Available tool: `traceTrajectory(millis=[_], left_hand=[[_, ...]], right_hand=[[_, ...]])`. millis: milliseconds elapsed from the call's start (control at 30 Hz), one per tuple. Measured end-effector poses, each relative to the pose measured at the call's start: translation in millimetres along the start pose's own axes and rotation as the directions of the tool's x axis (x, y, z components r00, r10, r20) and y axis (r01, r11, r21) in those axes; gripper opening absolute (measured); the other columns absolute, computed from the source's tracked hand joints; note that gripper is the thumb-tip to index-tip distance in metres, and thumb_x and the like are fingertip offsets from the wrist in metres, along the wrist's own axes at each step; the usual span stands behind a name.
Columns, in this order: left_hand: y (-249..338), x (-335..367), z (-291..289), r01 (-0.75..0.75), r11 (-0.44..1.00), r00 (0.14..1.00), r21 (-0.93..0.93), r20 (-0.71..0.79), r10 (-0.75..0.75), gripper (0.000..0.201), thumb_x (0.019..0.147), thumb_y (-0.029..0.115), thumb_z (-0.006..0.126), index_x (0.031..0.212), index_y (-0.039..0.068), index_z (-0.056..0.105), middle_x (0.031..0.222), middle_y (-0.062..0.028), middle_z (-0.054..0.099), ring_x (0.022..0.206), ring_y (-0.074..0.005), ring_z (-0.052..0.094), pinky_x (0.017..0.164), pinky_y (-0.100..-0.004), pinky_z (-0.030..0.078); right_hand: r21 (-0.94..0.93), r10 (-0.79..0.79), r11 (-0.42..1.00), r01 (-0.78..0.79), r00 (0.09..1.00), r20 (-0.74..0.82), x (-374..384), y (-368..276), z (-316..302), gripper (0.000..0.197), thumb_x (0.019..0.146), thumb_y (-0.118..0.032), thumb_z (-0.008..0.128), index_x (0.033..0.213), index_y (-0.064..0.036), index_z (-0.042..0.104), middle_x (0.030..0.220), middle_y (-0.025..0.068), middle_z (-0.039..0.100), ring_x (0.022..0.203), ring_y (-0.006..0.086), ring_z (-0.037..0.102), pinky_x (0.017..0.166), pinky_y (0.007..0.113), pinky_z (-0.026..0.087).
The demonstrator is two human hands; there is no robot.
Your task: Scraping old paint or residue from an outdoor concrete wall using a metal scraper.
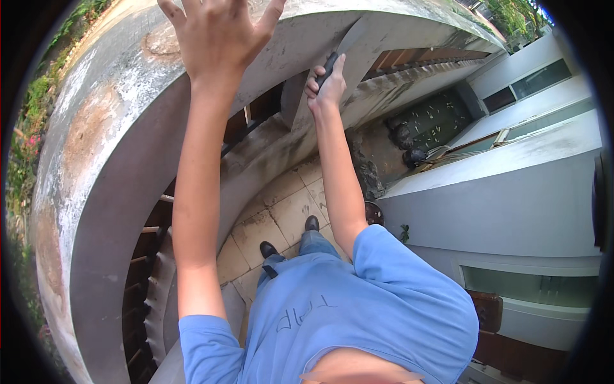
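My right hand (pixel 327 89) is wrapped round the black handle of a putty knife (pixel 330 66). Its flat grey blade points up and away, against or close to the side face of a concrete wall (pixel 288 48); contact cannot be made out. My left hand (pixel 216 40) is stretched out over the wall's broad top, palm down, fingers spread and holding nothing. Whether it rests on the surface is unclear, and its fingertips run out at the upper edge. The top has worn white patches and brown stains.
Dark slatted openings (pixel 137 281) run along the wall's inner side. My shoes stand on beige floor tiles (pixel 291 214). To the right are black bags (pixel 404 137), a dark leaf-strewn pool or sheet (pixel 441 118) and a grey house wall (pixel 492 211). Greenery (pixel 32 147) grows beyond the wall.
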State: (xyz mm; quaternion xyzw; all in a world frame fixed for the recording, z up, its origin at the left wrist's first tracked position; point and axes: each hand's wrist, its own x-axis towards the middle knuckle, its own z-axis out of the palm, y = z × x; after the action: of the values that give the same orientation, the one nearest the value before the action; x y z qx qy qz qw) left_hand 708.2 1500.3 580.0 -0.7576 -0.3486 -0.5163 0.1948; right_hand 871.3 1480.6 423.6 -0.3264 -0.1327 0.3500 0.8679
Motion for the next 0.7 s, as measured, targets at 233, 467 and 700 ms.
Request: traceTrajectory(millis=[233,467,700], left_hand=[[-3.3,-2.2,3.5,-0.011,0.999,1.000,-0.034,-0.024,0.010,0.044,0.081,0.041,0.054,0.105,0.005,0.045,0.086,-0.0166,0.053,0.094,-0.0360,0.048,0.104,-0.0587,0.016],[-8.1,-3.9,15.2,-0.002,1.000,0.999,0.008,-0.053,0.003,0.047,0.082,0.040,0.051,0.114,0.006,0.043,0.092,-0.0180,0.055,0.099,-0.0370,0.048,0.105,-0.0578,0.016],[-5.5,-3.4,0.8,0.026,0.998,0.995,-0.050,0.095,-0.021,0.046,0.077,0.034,0.054,0.113,0.007,0.042,0.093,-0.0184,0.055,0.101,-0.0376,0.046,0.105,-0.0575,0.016]], right_hand=[[-0.052,0.330,0.939,-0.341,0.931,-0.155,-55.7,24.8,-13.4,0.040,0.088,-0.059,0.042,0.098,-0.0204,0.046,0.062,-0.0056,0.040,0.038,0.0080,0.029,0.032,0.021,0.019],[-0.201,0.321,0.921,-0.335,0.942,-0.099,-50.3,-24.1,-3.9,0.049,0.086,-0.056,0.048,0.100,-0.0106,0.033,0.072,0.0022,0.040,0.044,0.0094,0.037,0.032,0.021,0.028],[-0.753,-0.250,0.652,0.089,0.963,-0.102,-65.1,-31.4,17.6,0.045,0.088,-0.020,0.049,0.127,-0.0095,0.031,0.088,0.0076,0.052,0.047,0.0103,0.041,0.038,0.026,0.037]])
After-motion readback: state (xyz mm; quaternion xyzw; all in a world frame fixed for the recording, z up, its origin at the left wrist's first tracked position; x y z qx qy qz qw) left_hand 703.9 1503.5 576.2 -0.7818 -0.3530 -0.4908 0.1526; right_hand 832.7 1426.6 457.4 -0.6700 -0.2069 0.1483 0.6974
